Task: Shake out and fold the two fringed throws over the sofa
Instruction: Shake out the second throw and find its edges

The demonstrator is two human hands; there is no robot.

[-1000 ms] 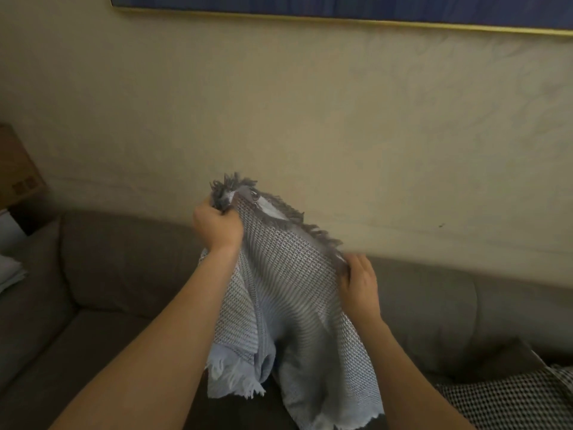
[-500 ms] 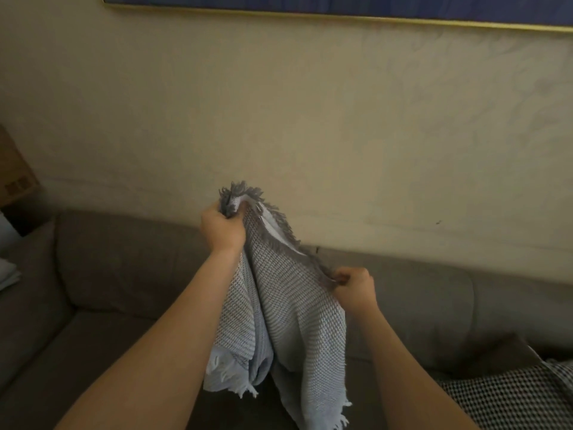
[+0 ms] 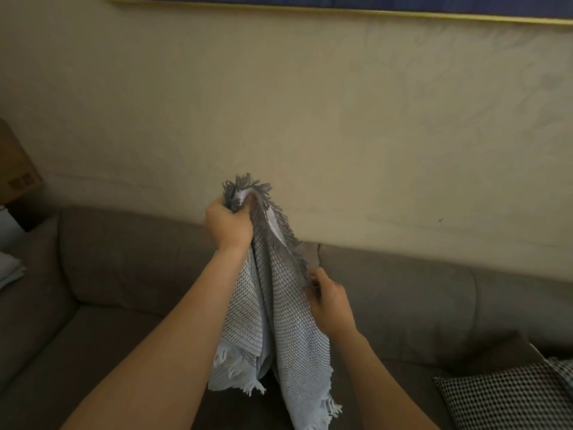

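both bare hands bunch a waffle-woven grey-blue throw [image 3: 273, 321] (fringe tufting out on top): left hand [image 3: 228, 226] fisted at its corner, right hand [image 3: 330, 301] pinching the fringed edge, above a smooth taupe sofa [image 3: 130, 259], plaster wall [image 3: 310, 119] behind.

Living room: sofa [image 3: 124, 262], framed picture [image 3: 341, 3]

The scene is dim and yellowish, lit softly and evenly. The wall [image 3: 341, 119] looks smeared and low in detail. The sofa [image 3: 124, 259] sits in murky shade, and its back bows with wide-angle distortion. Outlines are slightly soft throughout.
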